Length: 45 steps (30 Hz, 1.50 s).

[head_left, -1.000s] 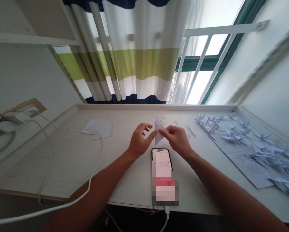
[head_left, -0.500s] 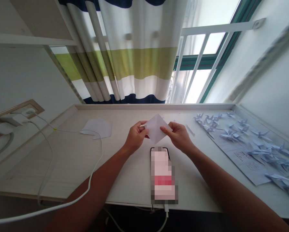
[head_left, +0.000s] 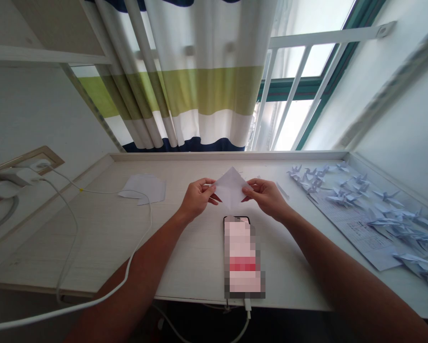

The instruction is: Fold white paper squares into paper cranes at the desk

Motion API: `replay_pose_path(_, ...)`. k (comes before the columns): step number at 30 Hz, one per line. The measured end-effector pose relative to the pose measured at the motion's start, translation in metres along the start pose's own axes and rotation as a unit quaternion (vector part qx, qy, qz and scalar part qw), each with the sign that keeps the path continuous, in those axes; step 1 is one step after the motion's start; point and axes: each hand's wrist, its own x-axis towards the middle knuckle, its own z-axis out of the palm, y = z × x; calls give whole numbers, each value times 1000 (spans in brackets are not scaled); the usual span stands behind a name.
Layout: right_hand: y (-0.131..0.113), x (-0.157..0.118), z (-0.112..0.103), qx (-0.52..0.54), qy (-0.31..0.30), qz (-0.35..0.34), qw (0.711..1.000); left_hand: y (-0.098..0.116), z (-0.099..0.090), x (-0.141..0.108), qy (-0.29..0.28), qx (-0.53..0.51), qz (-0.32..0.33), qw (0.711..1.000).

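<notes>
A white diamond-shaped sheet of paper (head_left: 230,186) is held up between both hands, just beyond the phone. My left hand (head_left: 198,197) pinches its left corner between thumb and fingers. On the opposite side, my right hand (head_left: 265,195) grips the right corner, thumb on the near face. The paper's lower tip hangs close to the top of the phone (head_left: 242,257), which lies on the white desk (head_left: 185,267) with a cable plugged into its near end.
White paper sheets (head_left: 144,188) lie at the left. Several folded paper cranes (head_left: 344,197) rest at the right around a printed sheet (head_left: 364,233). A white cable (head_left: 142,243) crosses my left forearm. Thin paper strips (head_left: 282,190) lie beyond my right hand.
My left hand has shifted slightly left, its grip moving out to the paper's left corner. My right thumb has moved outward toward the right corner.
</notes>
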Motion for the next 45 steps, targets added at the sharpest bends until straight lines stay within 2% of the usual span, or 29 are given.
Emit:
replay_pose_path(3,2,0,-1,15,21,-20,999,2,-3,1,-14,-7,-5,1000)
replay_pose_path(8,-2,-1,-9,19,-39,-10,999,4,-9,2,-23,-42,12,999)
replay_pose_path(11,-9,-1,-18,5,-35,-10,999,3,-7,0,-28,7,51,998)
replay_pose_path(14,-16,-2,-17,-38,-18,-22,999,3,-1,-5,-74,63,89,991)
replay_pose_path(15,-18,-3,-15,-55,-34,-12,998,2,2,-7,-95,74,97,988)
replay_pose_path(17,-19,-6,-6,-54,-115,40,991,2,6,-10,-126,81,108,983)
replay_pose_path(19,-18,-9,2,-40,-175,61,982,1,10,-12,-128,68,115,983)
replay_pose_path(21,-16,-10,7,-22,-188,69,979,0,12,-11,-110,41,110,987)
replay_pose_path(24,-13,-9,9,20,-137,62,988,0,12,-9,-98,7,65,993)
replay_pose_path(27,-12,-7,8,60,-72,44,995,-1,12,-11,-141,23,6,990)
replay_pose_path(29,-12,-7,8,87,-54,40,994,-2,14,-13,-165,39,-8,985)
replay_pose_path(34,-16,-9,10,107,-65,44,991,-6,17,-14,-162,33,3,986)
replay_pose_path(40,-18,-9,10,18,-69,8,997,-8,18,-14,-170,56,23,984)
replay_pose_path(43,-15,-8,10,-29,-44,-13,999,-9,19,-15,-169,62,31,983)
replay_pose_path(45,-12,-7,10,-21,-16,-27,999,-10,19,-14,-160,60,30,985)
